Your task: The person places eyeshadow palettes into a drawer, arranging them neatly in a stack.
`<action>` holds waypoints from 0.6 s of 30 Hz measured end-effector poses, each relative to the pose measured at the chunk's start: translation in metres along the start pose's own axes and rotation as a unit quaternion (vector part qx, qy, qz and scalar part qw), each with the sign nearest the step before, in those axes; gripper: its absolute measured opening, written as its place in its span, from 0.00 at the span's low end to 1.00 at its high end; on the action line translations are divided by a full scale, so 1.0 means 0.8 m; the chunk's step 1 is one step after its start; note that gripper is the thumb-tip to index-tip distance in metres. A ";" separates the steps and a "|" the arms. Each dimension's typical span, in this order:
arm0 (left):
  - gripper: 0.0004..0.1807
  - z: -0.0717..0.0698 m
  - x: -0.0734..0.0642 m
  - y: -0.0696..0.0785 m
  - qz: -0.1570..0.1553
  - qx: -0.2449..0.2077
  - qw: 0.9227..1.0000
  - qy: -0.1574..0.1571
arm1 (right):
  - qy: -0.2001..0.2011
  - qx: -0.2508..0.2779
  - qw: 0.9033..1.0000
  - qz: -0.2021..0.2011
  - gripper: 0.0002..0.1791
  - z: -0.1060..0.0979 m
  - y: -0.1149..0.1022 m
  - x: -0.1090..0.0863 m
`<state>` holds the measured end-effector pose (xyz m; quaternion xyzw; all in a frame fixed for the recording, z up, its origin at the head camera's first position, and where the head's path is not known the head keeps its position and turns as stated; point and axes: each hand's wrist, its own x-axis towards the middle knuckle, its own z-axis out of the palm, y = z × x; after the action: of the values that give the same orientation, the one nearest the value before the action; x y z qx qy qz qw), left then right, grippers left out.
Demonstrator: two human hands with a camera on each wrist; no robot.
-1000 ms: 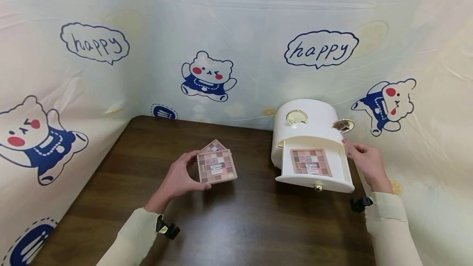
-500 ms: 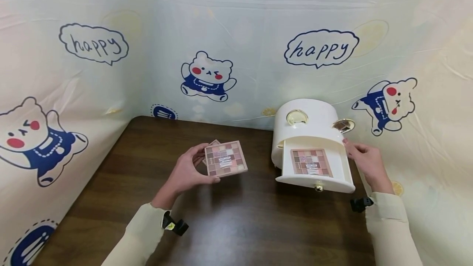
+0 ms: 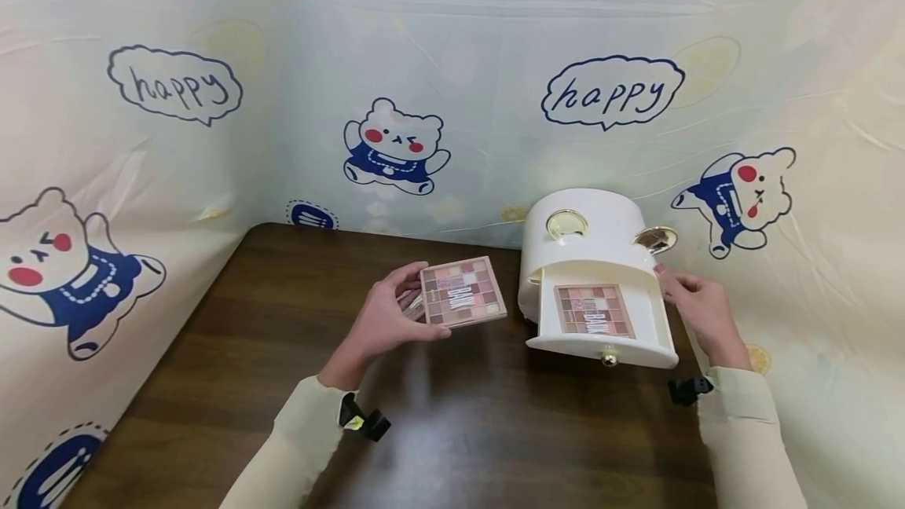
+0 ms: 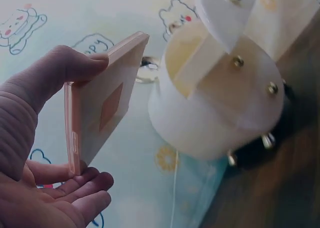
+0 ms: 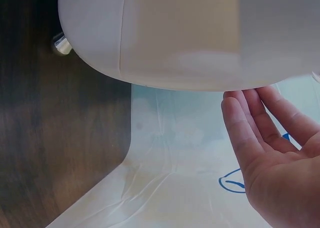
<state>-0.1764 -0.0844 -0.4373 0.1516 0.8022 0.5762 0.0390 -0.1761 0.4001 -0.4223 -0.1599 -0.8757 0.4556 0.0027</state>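
Observation:
My left hand [image 3: 385, 319] grips a square eyeshadow palette [image 3: 464, 291], thumb at one edge and fingers at the opposite one. In the left wrist view the palette [image 4: 107, 100] shows its pale underside and a small pink label. A sliver of a second palette [image 3: 413, 305] peeks out behind it, mostly hidden. To the right stands a white rounded organizer [image 3: 601, 218] with its drawer [image 3: 649, 301] pulled out; another palette [image 3: 595, 310] lies inside. My right hand [image 3: 700, 314] touches the organizer's right side; the right wrist view shows those fingertips [image 5: 232, 105] against the white wall.
Two gold-rimmed round pieces, one on the front [image 3: 567, 224] and one sticking out at the right [image 3: 656, 239], sit on the organizer. A gold knob [image 3: 609, 360] is on the drawer front. Patterned cloth [image 3: 495, 100] hangs behind the dark wooden table [image 3: 495, 430].
My left hand has moved right and slightly up with the held palette, closer to the drawer. The right hand and the organizer keep their places.

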 end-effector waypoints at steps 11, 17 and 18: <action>0.54 0.038 0.020 0.029 0.021 -0.043 0.998 -0.031 | 0.005 -0.004 1.000 -0.004 0.47 0.001 0.003 0.001; 0.52 0.056 0.033 0.036 0.026 -0.097 0.994 -0.049 | 0.003 -0.004 1.000 -0.003 0.47 0.000 0.005 0.003; 0.52 0.059 0.035 0.038 0.023 -0.107 0.993 -0.052 | 0.003 -0.004 1.000 -0.004 0.47 0.000 0.005 0.003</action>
<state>-0.1856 -0.0247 -0.4216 0.1943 0.7294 0.6506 0.0832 -0.1769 0.4031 -0.4255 -0.1579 -0.8780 0.4519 0.0061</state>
